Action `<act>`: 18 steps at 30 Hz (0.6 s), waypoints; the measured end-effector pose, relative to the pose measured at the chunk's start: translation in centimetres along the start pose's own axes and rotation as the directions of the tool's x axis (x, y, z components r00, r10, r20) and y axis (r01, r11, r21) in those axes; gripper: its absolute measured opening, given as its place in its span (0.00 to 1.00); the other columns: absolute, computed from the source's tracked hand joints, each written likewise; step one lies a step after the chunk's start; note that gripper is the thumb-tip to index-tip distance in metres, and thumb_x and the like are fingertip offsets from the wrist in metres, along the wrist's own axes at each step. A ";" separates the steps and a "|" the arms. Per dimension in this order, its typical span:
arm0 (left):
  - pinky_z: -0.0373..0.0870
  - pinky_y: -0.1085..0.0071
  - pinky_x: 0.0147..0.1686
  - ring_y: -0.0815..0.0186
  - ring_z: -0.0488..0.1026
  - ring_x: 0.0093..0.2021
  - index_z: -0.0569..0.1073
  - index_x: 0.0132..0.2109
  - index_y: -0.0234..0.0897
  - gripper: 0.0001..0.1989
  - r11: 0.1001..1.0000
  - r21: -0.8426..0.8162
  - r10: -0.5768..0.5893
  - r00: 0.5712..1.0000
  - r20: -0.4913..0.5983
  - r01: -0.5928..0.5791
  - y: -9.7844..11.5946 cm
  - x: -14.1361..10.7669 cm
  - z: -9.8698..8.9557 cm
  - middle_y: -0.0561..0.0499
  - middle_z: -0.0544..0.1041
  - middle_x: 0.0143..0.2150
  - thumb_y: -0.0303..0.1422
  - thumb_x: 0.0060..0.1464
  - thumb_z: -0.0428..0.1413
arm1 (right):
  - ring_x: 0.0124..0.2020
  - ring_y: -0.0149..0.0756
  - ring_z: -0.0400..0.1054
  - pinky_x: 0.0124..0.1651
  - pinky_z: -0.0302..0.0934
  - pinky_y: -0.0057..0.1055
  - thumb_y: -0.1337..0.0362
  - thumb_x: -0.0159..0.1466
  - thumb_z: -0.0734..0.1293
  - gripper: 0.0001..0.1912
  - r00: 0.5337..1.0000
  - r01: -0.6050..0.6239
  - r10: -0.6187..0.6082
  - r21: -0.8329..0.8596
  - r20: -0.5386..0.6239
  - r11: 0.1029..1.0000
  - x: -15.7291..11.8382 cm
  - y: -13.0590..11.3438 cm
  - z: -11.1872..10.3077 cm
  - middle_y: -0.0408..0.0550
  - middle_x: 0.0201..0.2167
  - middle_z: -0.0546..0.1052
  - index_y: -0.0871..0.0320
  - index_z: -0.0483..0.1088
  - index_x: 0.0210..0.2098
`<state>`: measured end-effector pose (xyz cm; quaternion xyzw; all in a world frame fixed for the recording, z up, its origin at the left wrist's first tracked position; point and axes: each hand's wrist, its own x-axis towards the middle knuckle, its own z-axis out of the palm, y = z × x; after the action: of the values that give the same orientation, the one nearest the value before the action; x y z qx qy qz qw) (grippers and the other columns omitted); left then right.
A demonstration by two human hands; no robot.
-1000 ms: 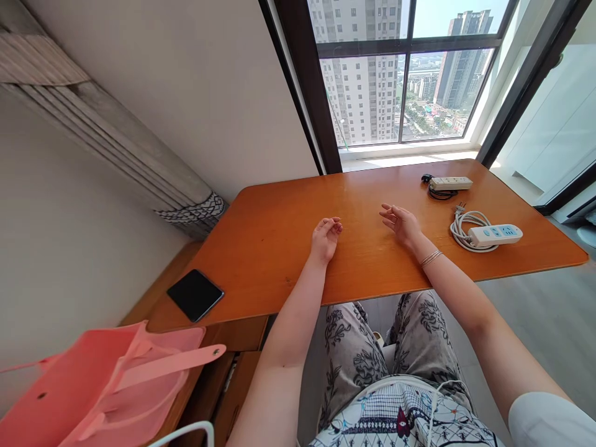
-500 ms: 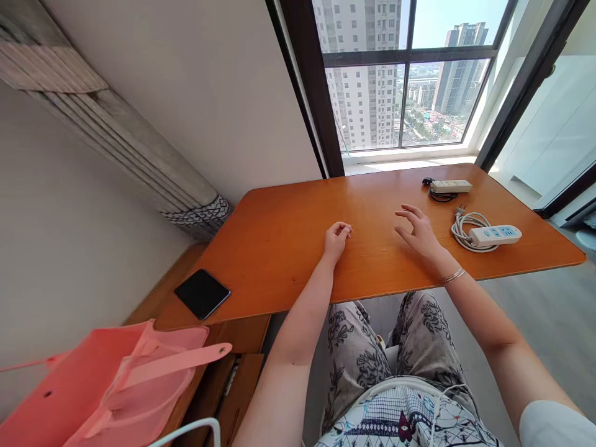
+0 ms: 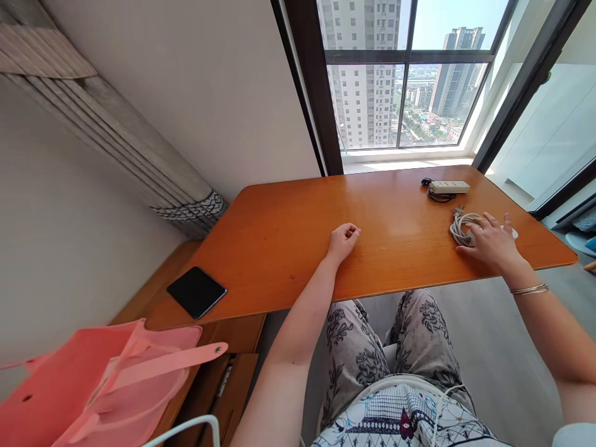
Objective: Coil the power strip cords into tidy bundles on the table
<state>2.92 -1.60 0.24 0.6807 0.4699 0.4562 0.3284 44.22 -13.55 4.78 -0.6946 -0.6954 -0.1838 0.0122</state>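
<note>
My right hand [image 3: 493, 243] lies over a white power strip, its fingers spread. Most of the strip is hidden beneath the palm and fingers, and whether they press on it I cannot tell. Left of the fingers, the strip's pale cord [image 3: 458, 230] sits in a coil with its plug pointing toward the window. Further back rests a second, cream power strip [image 3: 449, 187] with a black cord [image 3: 440, 197] bundled beside it. My left hand [image 3: 343, 241] rests on the orange-brown table [image 3: 288, 230] with curled fingers; I see nothing in them.
A black-screened tablet or phone [image 3: 196, 292] lies at the table's left front corner. Below it, a pink bag [image 3: 107, 379] stands open beside wooden furniture [image 3: 235, 385]. A window [image 3: 405, 105] is behind the table, and a gathered curtain [image 3: 139, 161] hangs at left.
My right hand has moved right, from above the bare tabletop to over the white power strip. My left hand stays in nearly the same place, curled.
</note>
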 end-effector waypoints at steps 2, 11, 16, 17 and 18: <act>0.63 0.70 0.29 0.67 0.66 0.27 0.73 0.29 0.39 0.08 0.999 0.036 0.027 0.999 0.029 -0.028 0.1 -0.1 0.0 0.54 0.71 0.26 0.37 0.53 0.57 | 0.60 0.61 0.67 0.68 0.41 0.68 0.48 0.61 0.71 0.25 0.996 -0.006 0.006 -0.004 0.090 1.000 0.7 0.3 -0.1 0.61 0.55 0.78 0.56 0.76 0.51; 0.64 0.70 0.30 0.67 0.66 0.27 0.73 0.29 0.39 0.08 0.993 0.099 0.057 0.996 0.073 -0.064 0.1 -0.1 -0.1 0.54 0.72 0.25 0.37 0.53 0.56 | 0.49 0.52 0.74 0.45 0.60 0.41 0.52 0.63 0.68 0.16 0.907 -0.056 0.031 0.048 0.421 0.997 3.7 -0.5 -2.0 0.60 0.47 0.80 0.57 0.76 0.41; 0.65 0.69 0.30 0.66 0.67 0.28 0.72 0.30 0.39 0.09 0.989 0.130 0.061 0.994 0.095 -0.073 0.1 -0.1 0.0 0.53 0.72 0.26 0.38 0.54 0.56 | 0.48 0.50 0.74 0.35 0.57 0.36 0.53 0.63 0.65 0.14 0.888 -0.071 0.041 0.049 0.459 0.996 4.2 -1.4 -2.5 0.58 0.48 0.80 0.57 0.74 0.39; 0.65 0.69 0.30 0.66 0.67 0.28 0.72 0.30 0.39 0.09 0.989 0.132 0.058 0.994 0.096 -0.071 0.1 -0.1 0.0 0.53 0.72 0.26 0.38 0.54 0.56 | 0.48 0.49 0.74 0.35 0.56 0.35 0.54 0.63 0.65 0.13 0.887 -0.078 0.042 0.061 0.460 0.995 4.3 -1.7 -2.7 0.57 0.48 0.80 0.57 0.73 0.39; 0.65 0.69 0.30 0.66 0.67 0.27 0.72 0.30 0.39 0.09 0.988 0.135 0.056 0.994 0.097 -0.069 0.1 -0.1 0.1 0.53 0.72 0.26 0.37 0.54 0.56 | 0.48 0.49 0.74 0.34 0.56 0.35 0.54 0.63 0.65 0.13 0.888 -0.081 0.038 0.073 0.458 0.994 4.3 -2.1 -2.8 0.57 0.48 0.80 0.57 0.72 0.39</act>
<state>3.01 -1.71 0.26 0.7366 0.4630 0.4003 0.2876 41.37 -10.11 8.04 -0.7381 -0.6648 0.0164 -0.1141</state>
